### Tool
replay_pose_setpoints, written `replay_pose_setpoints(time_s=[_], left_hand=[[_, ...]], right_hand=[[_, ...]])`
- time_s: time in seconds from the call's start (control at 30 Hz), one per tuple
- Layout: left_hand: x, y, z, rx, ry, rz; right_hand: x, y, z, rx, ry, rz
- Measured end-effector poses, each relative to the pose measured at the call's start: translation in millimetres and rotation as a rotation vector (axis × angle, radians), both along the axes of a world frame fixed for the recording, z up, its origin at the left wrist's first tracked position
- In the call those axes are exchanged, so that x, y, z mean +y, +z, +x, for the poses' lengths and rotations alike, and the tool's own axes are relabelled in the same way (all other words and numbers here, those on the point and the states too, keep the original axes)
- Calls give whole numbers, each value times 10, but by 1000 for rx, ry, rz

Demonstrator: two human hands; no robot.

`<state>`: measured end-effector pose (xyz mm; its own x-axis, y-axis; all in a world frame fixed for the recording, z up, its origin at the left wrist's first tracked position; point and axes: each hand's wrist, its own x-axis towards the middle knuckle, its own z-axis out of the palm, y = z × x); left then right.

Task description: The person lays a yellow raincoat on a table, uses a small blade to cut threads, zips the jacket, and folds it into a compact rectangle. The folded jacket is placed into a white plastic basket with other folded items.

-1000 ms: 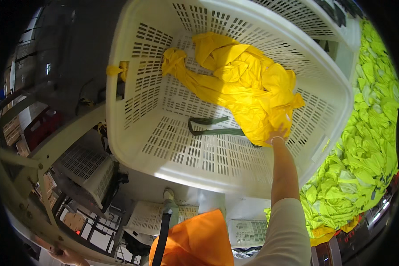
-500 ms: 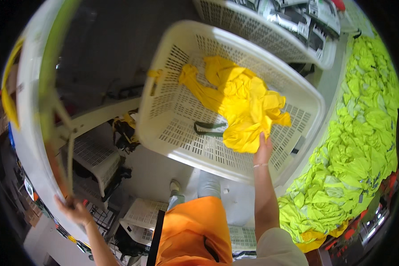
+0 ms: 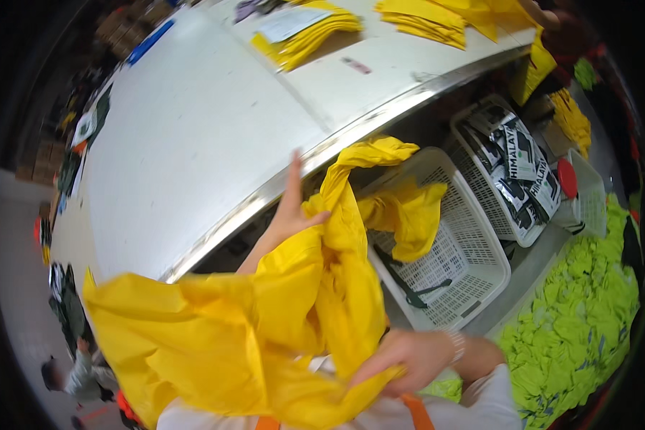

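Observation:
A thin, crumpled yellow garment point(image 3: 294, 287) is raised in front of my body, its wide part spreading to the lower left. My right hand point(image 3: 416, 355), with a bracelet at the wrist, is closed on its lower right edge. Beside the upper folds, my left hand point(image 3: 292, 211) has its index finger and thumb stretched apart, the fabric lying against it; its other fingers are partly hidden. A twisted, sleeve-like length rises past that hand. More yellow fabric hangs over the white slotted basket point(image 3: 491, 290), and a dark green strap point(image 3: 430, 289) lies inside it.
A white table point(image 3: 186, 136) with a metal edge holds folded yellow stacks point(image 3: 319, 32). Another white basket point(image 3: 527, 240) contains black-and-white packages point(image 3: 523, 154). A lime-green fabric heap point(image 3: 573, 322) lies at the right. Another person point(image 3: 75, 380) is at the far lower left.
The yellow garment has come up out of the basket to my body. My left hand has left the table's side for the fabric. The view has swung toward the tabletop.

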<state>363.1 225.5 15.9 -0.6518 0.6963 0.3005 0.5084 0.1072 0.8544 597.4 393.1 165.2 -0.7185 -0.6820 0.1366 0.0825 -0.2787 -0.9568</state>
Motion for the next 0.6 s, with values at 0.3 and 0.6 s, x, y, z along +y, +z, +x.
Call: replay_pose_setpoints(time_s=[0.3, 0.6], left_hand=[[-2380, 1138, 1070, -491, -303, 275], [-3769, 1476, 1363, 15, 470, 330]], right_hand=[[-1213, 934, -742, 695, -1146, 746], [-833, 1293, -1841, 386, -667, -549]])
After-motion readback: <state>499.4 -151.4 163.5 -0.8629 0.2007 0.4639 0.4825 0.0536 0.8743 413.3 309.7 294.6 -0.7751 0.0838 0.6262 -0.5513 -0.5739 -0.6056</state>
